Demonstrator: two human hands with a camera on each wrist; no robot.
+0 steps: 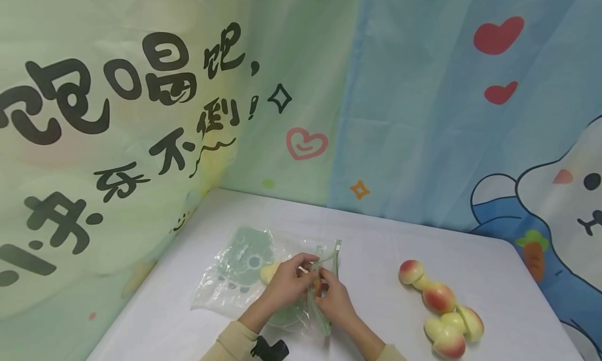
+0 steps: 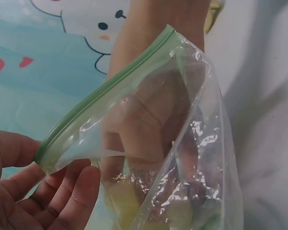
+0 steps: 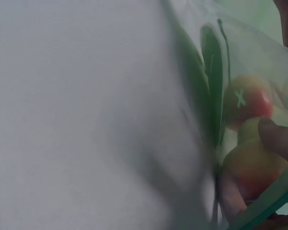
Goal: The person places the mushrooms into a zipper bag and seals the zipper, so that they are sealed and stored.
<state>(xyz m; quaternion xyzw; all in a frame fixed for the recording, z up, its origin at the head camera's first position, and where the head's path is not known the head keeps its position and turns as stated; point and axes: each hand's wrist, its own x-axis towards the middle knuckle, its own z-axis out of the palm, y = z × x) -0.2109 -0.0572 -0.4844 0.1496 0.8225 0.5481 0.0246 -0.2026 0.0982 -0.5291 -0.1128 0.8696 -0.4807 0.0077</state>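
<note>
A clear zip bag (image 1: 207, 293) with a green zip edge and a green cartoon print lies on the table, its mouth lifted towards the right. My left hand (image 1: 291, 277) pinches the green zip edge (image 2: 91, 98) between thumb and fingers. Through the mouth reaches my right hand (image 1: 335, 301), seen through the plastic in the left wrist view. Its thumb (image 3: 278, 138) and fingers hold a red-and-cream toy mushroom (image 3: 254, 165) inside the bag. Beside that is another red-capped piece (image 3: 249, 100) with a pale X-shaped mark. A yellowish piece (image 1: 269, 272) shows by the left hand.
On the right of the white table (image 1: 376, 246) lie several toy mushrooms (image 1: 439, 297) with red-and-yellow caps and cream stems, close together. A black device (image 1: 270, 349) sits by the left sleeve. Printed cloth walls (image 1: 423, 141) stand behind the table and on the left.
</note>
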